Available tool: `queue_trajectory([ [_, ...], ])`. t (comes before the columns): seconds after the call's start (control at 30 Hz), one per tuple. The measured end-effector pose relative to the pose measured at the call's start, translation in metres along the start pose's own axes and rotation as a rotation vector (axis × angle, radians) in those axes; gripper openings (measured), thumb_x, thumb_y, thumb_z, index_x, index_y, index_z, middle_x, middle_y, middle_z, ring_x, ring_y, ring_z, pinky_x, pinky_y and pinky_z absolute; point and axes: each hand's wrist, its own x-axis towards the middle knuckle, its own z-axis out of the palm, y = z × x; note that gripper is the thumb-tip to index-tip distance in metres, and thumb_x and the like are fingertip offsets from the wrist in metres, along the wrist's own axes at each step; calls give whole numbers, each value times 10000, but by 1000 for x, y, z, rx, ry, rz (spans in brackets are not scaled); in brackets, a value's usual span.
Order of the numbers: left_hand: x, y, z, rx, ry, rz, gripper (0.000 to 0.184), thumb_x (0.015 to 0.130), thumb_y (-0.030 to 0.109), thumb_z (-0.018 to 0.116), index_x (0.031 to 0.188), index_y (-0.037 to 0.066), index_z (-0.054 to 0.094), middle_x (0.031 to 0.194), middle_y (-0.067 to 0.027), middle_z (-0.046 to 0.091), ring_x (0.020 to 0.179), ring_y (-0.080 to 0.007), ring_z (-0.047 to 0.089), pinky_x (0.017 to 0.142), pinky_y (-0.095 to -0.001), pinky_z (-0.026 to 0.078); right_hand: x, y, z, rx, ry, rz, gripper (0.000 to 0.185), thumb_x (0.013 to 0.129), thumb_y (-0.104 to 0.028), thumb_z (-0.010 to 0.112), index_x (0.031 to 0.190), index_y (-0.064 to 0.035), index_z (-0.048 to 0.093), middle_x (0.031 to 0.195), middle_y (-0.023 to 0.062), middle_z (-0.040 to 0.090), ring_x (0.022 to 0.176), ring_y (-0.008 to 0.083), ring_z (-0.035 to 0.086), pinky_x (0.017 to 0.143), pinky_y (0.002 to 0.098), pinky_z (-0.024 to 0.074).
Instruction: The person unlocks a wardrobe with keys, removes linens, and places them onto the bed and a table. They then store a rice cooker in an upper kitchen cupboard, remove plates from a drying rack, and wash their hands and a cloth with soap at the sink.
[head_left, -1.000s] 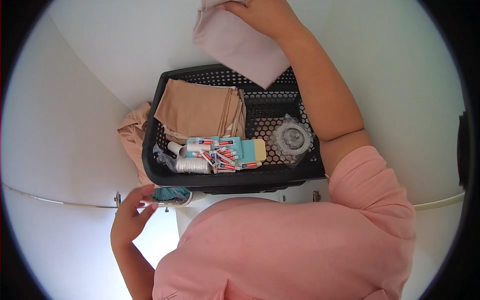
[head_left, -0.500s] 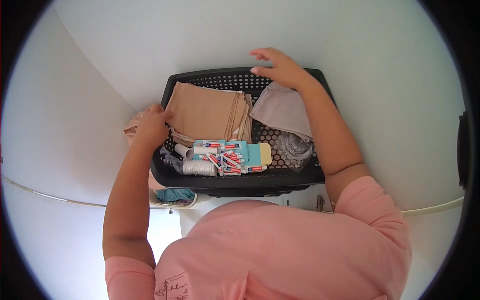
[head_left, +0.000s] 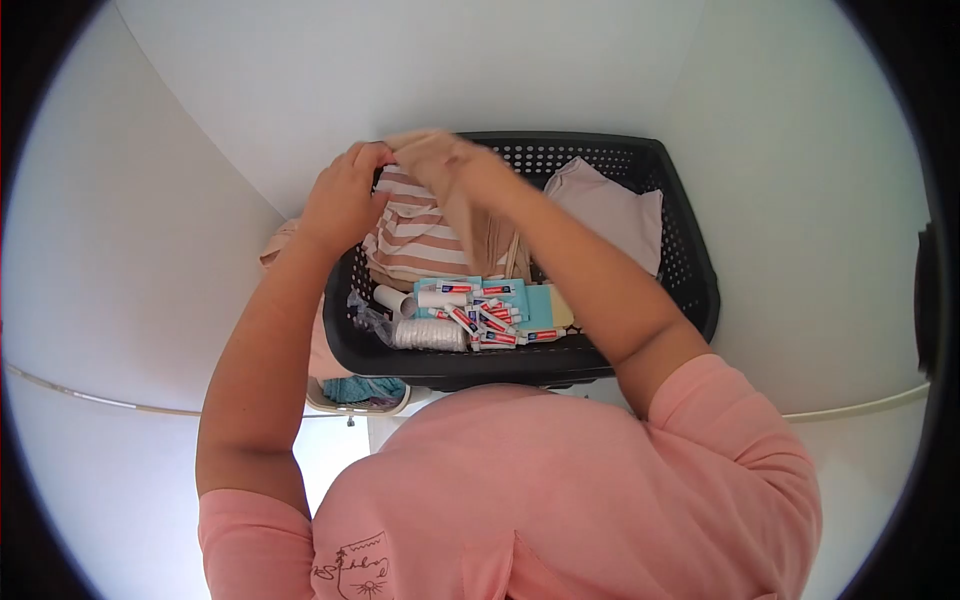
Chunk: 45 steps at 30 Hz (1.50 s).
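Observation:
My left hand point(head_left: 345, 200) is at the back left of a black perforated basket point(head_left: 525, 368), its fingers closed on the far corner of a folded tan cloth point(head_left: 425, 150). My right hand point(head_left: 482, 178), smeared by motion, holds the same cloth farther right, and the cloth is lifted and folded over. Beneath it a brown-and-white striped cloth point(head_left: 420, 240) shows on the stack. Small toothpaste tubes point(head_left: 490, 320) lie in a pile in front, on light blue boxes point(head_left: 540, 302). To the right rests a folded greyish cloth point(head_left: 615, 215).
A cardboard tube point(head_left: 393, 300) and a white ribbed roll point(head_left: 430, 335) in clear plastic sit at the basket's front left. Below the basket stands a light bin point(head_left: 370, 405) with teal fabric point(head_left: 360, 388). Pale walls point(head_left: 560, 60) close in behind and at the sides.
My right hand has moved left from above the greyish cloth to the tan cloth. The top tan cloth is lifted, uncovering the striped one. The basket appears shifted right in view.

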Motion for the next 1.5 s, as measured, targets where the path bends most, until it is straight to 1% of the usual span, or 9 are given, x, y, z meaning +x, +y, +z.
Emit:
queue_trajectory([
  [0.07, -18, -29, 5, 283, -353, 0, 330, 719, 225, 755, 1028, 162, 659, 1069, -43, 600, 1085, -276, 536, 918, -434, 416, -27, -67, -48, 116, 91, 261, 370, 945, -251, 584, 1236, -23, 557, 1083, 121, 655, 941, 195, 617, 828, 328, 496],
  [0.17, -32, -33, 11, 430, -717, 165, 377, 666, 288, 781, 1019, 205, 677, 1096, -9, 599, 1144, -233, 496, 967, -454, 357, -40, -91, -118, 344, 127, 166, 417, 945, -294, 592, 1242, -6, 535, 1140, 119, 640, 1007, 191, 622, 866, 332, 505],
  [0.57, -27, -48, 50, 639, -811, 568, 131, 782, 208, 640, 854, 163, 739, 961, -72, 670, 926, -259, 641, 779, -382, 494, -77, -122, -152, 215, 232, 48, 450, 960, -317, 570, 1294, -25, 498, 1167, 89, 624, 1018, 169, 614, 880, 316, 500],
  [0.67, -17, -51, 52, 624, -909, 551, 143, 794, 184, 616, 850, 111, 726, 926, -122, 675, 885, -310, 655, 731, -410, 518, -75, -120, -106, -51, 213, 212, 430, 978, -287, 535, 1351, -79, 479, 1173, 72, 620, 1012, 153, 590, 880, 306, 486],
  [0.8, 13, -54, 36, 327, -808, 350, 174, 789, 168, 627, 887, 45, 701, 905, -181, 655, 899, -367, 625, 766, -461, 502, -72, -87, -12, 93, -50, -180, 445, 944, -289, 540, 1320, -53, 508, 1241, 150, 596, 1121, 281, 572, 946, 380, 445],
  [0.93, 18, -34, 18, 301, -893, 228, 166, 781, 177, 640, 878, 60, 706, 937, -147, 665, 921, -341, 629, 769, -443, 499, -69, -37, 51, -555, -243, -187, 441, 907, -223, 571, 1318, -76, 511, 1290, 170, 530, 1176, 339, 509, 1006, 405, 407],
  [1.0, 0, -27, 18, 587, -1054, 429, 176, 760, 196, 652, 868, 68, 708, 963, -112, 671, 936, -296, 633, 780, -405, 494, -76, -38, 65, -761, -266, -179, 447, 905, -177, 559, 1339, -89, 493, 1299, 181, 512, 1183, 357, 493, 1015, 415, 403],
  [1.1, -27, -36, 39, 555, -829, 472, 185, 736, 200, 663, 860, 71, 710, 983, -90, 673, 936, -265, 634, 802, -360, 483, -73, -29, 71, -802, -244, -178, 483, 850, -207, 603, 1298, -47, 518, 1275, 171, 516, 1168, 372, 491, 1025, 411, 393],
  [1.5, -23, -45, 48, 479, -946, 304, 150, 759, 128, 621, 852, 39, 697, 961, -122, 671, 918, -295, 635, 817, -401, 516, -70, -46, 89, -945, -323, 11, 738, 661, -463, 718, 1212, 8, 580, 1268, 198, 522, 1187, 354, 498, 986, 398, 438],
])
